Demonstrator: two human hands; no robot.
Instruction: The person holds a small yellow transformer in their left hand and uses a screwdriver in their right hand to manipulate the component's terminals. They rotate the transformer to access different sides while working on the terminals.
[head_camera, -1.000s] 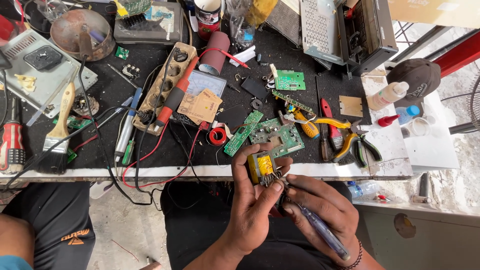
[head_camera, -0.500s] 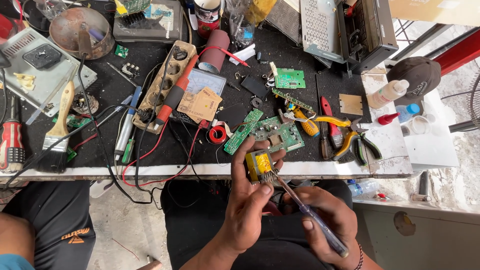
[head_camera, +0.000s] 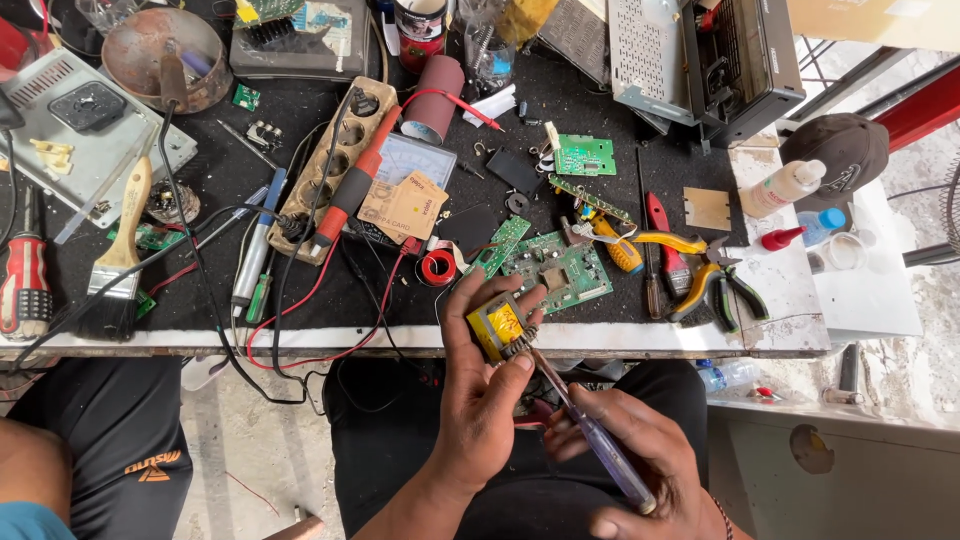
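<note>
Working at the near edge of the cluttered black workbench (head_camera: 300, 300), at six o'clock of the green circuit board (head_camera: 556, 268). Left hand (head_camera: 490, 400) pinching a small yellow-taped transformer with a dark core (head_camera: 500, 325) between thumb and fingers, held off the bench. Right hand (head_camera: 630, 460) closed around a slim blue-handled soldering iron (head_camera: 590, 435), tip touching the transformer's lower edge at five o'clock. Seemingly freeing or tinning the pins; next calling for a steady tip and firm hold. Yellow wrap intact, small pins barely discernible.
</note>
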